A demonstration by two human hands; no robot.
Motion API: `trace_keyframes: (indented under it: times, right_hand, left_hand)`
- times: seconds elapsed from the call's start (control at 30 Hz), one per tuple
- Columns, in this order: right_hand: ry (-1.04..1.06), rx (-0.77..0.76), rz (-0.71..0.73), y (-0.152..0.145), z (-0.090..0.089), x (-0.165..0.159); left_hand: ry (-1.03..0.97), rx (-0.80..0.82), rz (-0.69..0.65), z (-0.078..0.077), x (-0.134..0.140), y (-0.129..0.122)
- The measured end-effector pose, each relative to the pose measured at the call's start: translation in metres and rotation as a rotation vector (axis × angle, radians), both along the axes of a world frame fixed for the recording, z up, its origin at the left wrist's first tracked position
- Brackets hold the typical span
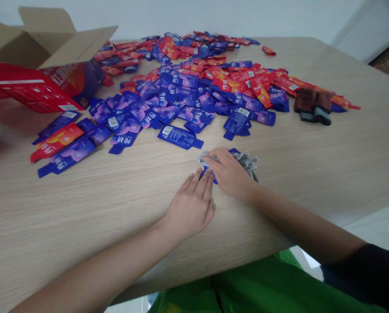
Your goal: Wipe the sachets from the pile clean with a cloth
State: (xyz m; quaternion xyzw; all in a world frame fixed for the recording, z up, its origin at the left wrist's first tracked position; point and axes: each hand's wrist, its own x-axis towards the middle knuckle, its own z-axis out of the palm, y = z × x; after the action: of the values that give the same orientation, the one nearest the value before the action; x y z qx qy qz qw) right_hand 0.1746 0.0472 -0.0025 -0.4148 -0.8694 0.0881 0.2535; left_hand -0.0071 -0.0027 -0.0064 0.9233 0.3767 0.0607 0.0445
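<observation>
A purple sachet point(234, 151) lies on the table near the front, mostly covered by my hands and a grey cloth. My right hand point(231, 173) is closed on the crumpled grey cloth point(249, 162) and presses it against the sachet. Beside it, my left hand point(193, 203) lies flat with the fingers stretched out, fingertips on the near end of the sachet. Just beyond my hands, a single purple sachet point(180, 137) lies with its barcode side up. What the cloth covers on the sachet is hidden.
A spread heap of purple sachets point(168, 98) and red sachets point(233, 80) fills the back of the table point(327, 161). An open cardboard box point(59, 50) stands back left. A small brown and grey cloth item point(313, 105) lies at the heap's right end.
</observation>
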Motion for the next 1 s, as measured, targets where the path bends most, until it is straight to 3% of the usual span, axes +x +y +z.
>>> trace_keyframes:
  times: [0.1, 0.2, 0.37, 0.53, 0.63, 0.7, 0.83, 1.0]
  right_hand:
    - [-0.107, -0.003, -0.041, -0.001, -0.013, 0.001]
    - [-0.106, 0.015, -0.162, -0.002, -0.017, 0.024]
    - [0.072, -0.066, -0.218, 0.000, -0.002, 0.057]
    - [0.251, -0.094, -0.179, -0.002, 0.017, 0.032]
    - [0.062, -0.079, -0.101, -0.008, 0.009, 0.009]
    - [-0.115, -0.034, -0.140, -0.012, 0.000, 0.006]
    - [-0.205, 0.020, -0.277, -0.015, -0.014, 0.034]
    - [0.015, -0.015, -0.316, 0.000, -0.007, 0.069]
  left_hand:
    - [-0.014, -0.012, 0.003, 0.001, 0.000, 0.001]
    - [-0.025, -0.015, 0.000, 0.001, -0.001, 0.001]
    - [-0.018, -0.015, 0.009, 0.001, -0.001, 0.000]
    - [-0.012, 0.007, 0.005, 0.002, -0.001, 0.000]
    - [-0.008, 0.006, 0.017, 0.001, 0.000, 0.000]
    - [-0.012, 0.000, 0.019, 0.001, 0.000, 0.000]
    - [-0.022, -0.018, 0.008, 0.001, -0.001, 0.000]
    - [-0.033, -0.023, 0.011, 0.002, -0.001, 0.001]
